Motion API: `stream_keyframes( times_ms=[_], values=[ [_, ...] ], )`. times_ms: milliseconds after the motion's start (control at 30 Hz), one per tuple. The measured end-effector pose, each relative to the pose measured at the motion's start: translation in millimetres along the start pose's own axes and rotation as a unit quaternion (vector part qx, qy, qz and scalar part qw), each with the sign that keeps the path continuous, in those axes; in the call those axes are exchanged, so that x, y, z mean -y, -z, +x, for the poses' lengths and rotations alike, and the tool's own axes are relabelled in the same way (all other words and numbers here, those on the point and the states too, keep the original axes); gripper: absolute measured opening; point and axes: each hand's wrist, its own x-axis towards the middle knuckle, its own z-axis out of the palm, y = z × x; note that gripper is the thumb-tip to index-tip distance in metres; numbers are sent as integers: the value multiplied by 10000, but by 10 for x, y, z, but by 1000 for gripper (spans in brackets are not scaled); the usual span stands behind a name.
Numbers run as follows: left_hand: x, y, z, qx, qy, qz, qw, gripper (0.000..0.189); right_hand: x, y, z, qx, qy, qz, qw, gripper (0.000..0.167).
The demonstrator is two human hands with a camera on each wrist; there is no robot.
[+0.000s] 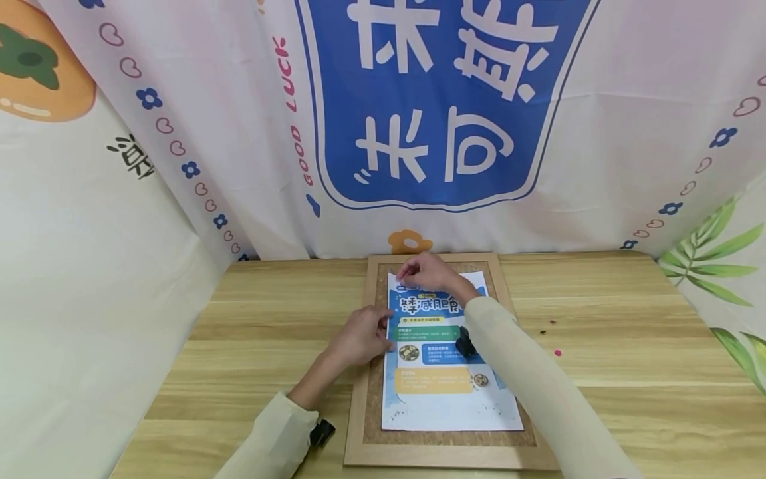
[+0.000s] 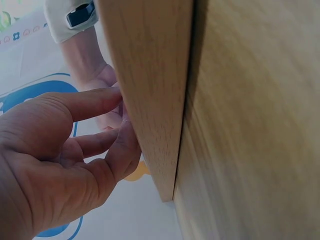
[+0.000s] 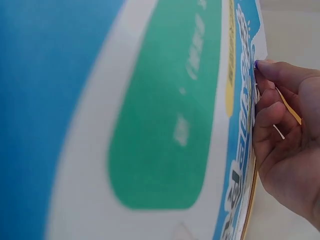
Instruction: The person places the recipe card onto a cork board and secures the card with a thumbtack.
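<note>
A printed poster (image 1: 449, 412) lies on a cork board (image 1: 374, 399) with a wooden frame (image 1: 443, 456). My right hand (image 1: 432, 271) is at the poster's top left corner. In the right wrist view that hand (image 3: 290, 125) pinches a small purple pushpin (image 3: 257, 64) against the paper, mostly hidden by thumb and finger. My left hand (image 1: 364, 336) rests at the poster's left edge, its thumb and fingers apart and touching the paper. Seen from the left wrist, the fingertips of the left hand (image 2: 75, 145) are partly hidden behind the frame's side.
A pink bit (image 1: 558, 352) and tiny dark bits (image 1: 543, 331) lie on the wooden table (image 1: 628, 332) right of the board. A printed curtain (image 1: 251, 133) hangs behind the table's back edge, close to the board's top.
</note>
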Motion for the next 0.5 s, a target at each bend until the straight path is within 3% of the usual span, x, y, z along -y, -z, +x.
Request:
stream_keyframes(
  times_ms=[500],
  values=[
    [9,3,-1,-17,-69,24,10000,61,4,-1,28,-89,-231,-61,9997,10]
  ],
)
